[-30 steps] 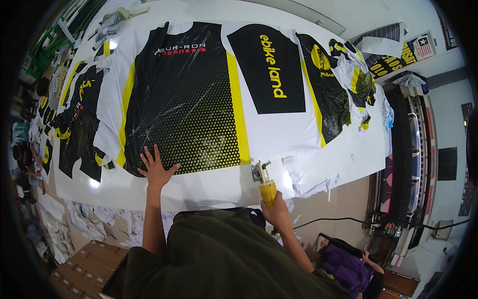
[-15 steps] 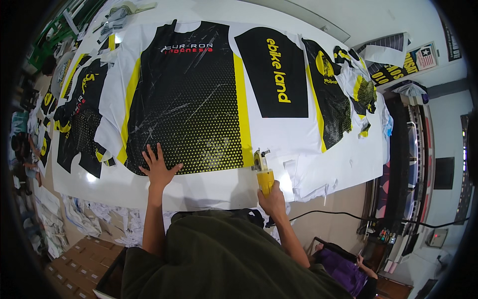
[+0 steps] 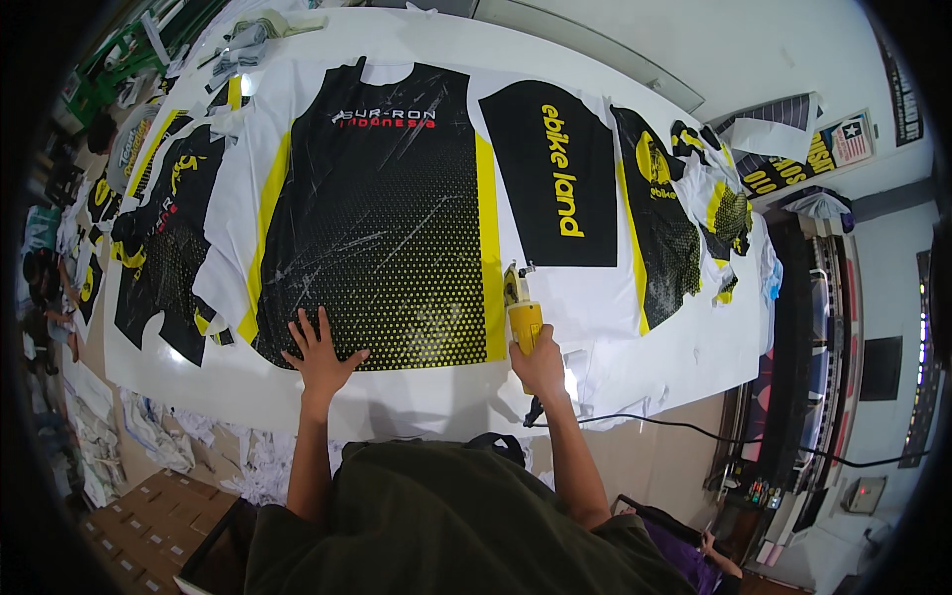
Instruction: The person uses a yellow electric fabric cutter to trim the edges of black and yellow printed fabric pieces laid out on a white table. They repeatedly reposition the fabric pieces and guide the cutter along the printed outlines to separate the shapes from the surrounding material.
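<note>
Trimming seems underway, panel (image 3: 382,233) under splayed left hand (image 3: 324,365), cutter (image 3: 524,319) clasped in right hand (image 3: 540,367), calling for steady forward guidance.

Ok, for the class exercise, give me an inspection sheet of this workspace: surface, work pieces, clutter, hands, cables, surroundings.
Surface: white table, glossy, largely covered by fabric.
Work pieces: black dotted panel with yellow side strips, spread out; yellow power tool, metal head just right of the right strip.
Clutter: crumpled black-and-yellow pieces at the table's right end; white scraps below its near edge.
Hands: left hand spread at the panel's lower edge; right hand grips the tool.
Cables: black cable runs off to the right; its far end cannot be made out.
Surroundings: cardboard boxes lower left; person in purple lower right.
</note>
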{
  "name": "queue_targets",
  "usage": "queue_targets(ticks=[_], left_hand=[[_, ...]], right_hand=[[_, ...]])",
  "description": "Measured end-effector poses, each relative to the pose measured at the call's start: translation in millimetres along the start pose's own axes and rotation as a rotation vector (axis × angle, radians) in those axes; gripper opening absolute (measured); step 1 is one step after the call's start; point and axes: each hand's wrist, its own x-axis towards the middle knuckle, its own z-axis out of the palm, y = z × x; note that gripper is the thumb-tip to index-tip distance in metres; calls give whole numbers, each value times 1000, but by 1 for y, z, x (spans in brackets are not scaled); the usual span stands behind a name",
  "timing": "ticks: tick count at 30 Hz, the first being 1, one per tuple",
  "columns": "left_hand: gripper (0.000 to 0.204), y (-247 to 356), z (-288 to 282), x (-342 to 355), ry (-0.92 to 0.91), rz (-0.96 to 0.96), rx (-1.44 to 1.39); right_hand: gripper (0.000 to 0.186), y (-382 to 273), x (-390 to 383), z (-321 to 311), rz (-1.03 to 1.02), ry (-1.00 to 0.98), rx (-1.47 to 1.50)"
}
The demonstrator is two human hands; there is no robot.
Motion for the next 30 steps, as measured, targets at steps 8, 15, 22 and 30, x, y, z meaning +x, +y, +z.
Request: queue_targets(ticks=[8, 15, 22, 30], left_hand=[[132, 9, -10, 0, -39, -21, -28], [133, 9, -10, 1, -56, -35, -32], [131, 17, -19, 0, -67, -60, -11], [130, 26, -24, 1, -32, -69, -33]], right_hand=[[53, -25, 74, -4, -42, 21, 12], [55, -50, 137, -6, -67, 32, -6], [57, -74, 198, -7, -101, 47, -61], [55, -111, 254, -22, -91, 55, -68]])
